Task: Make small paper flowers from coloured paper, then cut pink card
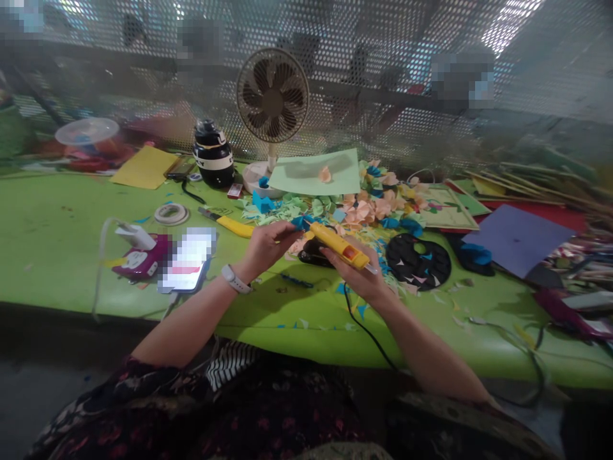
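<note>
My right hand (360,271) is wrapped round a yellow hot glue gun (338,245), its nozzle pointing left and a clear glue stick (371,269) poking out of the back. A black cord (361,324) runs down from it. Pinched in my left hand (271,246) is a small blue paper piece (301,222), right at the nozzle; whether the two touch I cannot tell. Behind both hands spreads a heap of folded and cut paper pieces (359,209) in peach, green, blue and yellow. A yellow-handled craft knife (234,225) lies just beyond my left hand.
To the left are a phone (189,260), a purple power block (142,259) with a charger, and a tape roll (171,214). A fan (272,96) and a black bottle (213,156) stand behind. At right lie a black palette (416,262) and purple paper (517,237).
</note>
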The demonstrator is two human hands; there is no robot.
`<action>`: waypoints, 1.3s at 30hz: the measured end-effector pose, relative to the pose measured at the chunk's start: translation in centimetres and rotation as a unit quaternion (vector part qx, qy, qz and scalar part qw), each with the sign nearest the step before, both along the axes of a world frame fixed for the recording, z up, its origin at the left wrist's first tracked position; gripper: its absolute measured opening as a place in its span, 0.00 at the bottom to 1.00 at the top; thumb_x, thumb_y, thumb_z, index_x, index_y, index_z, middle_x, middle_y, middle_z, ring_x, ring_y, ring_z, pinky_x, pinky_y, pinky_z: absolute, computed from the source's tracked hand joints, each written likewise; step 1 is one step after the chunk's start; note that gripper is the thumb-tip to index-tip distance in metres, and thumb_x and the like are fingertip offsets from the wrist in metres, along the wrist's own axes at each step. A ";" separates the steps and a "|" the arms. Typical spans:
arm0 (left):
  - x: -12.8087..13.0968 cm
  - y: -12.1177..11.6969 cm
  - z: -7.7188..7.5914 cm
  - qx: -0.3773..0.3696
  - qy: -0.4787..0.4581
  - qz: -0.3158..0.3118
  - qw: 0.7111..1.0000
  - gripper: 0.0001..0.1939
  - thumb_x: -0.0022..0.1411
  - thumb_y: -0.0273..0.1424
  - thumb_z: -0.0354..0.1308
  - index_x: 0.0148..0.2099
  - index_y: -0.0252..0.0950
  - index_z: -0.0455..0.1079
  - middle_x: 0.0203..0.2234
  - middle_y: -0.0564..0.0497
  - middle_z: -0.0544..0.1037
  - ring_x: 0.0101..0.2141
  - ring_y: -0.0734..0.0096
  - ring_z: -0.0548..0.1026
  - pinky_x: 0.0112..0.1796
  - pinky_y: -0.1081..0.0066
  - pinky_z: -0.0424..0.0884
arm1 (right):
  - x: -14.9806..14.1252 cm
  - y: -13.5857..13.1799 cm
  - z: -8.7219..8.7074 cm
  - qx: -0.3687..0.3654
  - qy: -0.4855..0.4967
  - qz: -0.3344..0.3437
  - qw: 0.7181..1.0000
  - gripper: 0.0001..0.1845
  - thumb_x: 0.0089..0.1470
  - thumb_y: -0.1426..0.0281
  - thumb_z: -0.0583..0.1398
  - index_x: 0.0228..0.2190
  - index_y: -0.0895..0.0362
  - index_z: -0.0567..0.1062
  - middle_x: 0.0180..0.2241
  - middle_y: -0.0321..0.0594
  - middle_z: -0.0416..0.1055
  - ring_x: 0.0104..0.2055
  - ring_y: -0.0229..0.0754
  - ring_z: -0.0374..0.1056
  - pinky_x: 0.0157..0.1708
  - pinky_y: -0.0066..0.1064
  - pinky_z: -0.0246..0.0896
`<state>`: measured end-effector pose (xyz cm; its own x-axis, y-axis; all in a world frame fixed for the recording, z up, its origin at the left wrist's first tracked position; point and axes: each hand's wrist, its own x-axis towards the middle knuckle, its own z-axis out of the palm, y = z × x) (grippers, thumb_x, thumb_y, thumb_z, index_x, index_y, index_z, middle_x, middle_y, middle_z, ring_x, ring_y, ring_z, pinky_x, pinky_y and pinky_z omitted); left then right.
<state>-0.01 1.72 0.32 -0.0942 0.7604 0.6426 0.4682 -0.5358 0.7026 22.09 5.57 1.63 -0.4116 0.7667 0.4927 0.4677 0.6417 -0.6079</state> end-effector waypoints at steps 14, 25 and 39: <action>0.0 -0.2 0.4 0.001 0.004 -0.001 1.000 0.12 0.64 0.37 0.61 0.31 0.36 0.73 0.22 0.53 0.73 0.24 0.75 0.67 0.26 0.73 0.63 | 0.0 -0.2 0.4 -0.015 0.001 -0.001 1.000 0.26 0.57 0.46 0.60 0.22 0.53 0.66 0.23 0.35 0.63 0.24 0.39 0.60 0.26 0.36 0.61; -0.1 0.0 0.1 0.003 0.005 0.000 1.000 0.14 0.64 0.39 0.62 0.30 0.37 0.72 0.22 0.53 0.72 0.24 0.75 0.66 0.27 0.72 0.64 | 0.1 -0.1 0.0 0.000 -0.007 -0.001 1.000 0.24 0.58 0.47 0.60 0.23 0.52 0.67 0.23 0.36 0.64 0.24 0.40 0.61 0.27 0.36 0.63; -0.1 0.4 0.3 -0.137 -0.231 -0.080 0.960 0.24 0.53 0.51 0.69 0.32 0.35 0.70 0.28 0.47 0.82 0.31 0.66 0.82 0.35 0.66 0.81 | 0.3 0.1 0.8 0.064 -0.023 0.036 0.997 0.21 0.59 0.52 0.59 0.23 0.52 0.69 0.24 0.38 0.68 0.26 0.42 0.65 0.29 0.37 0.64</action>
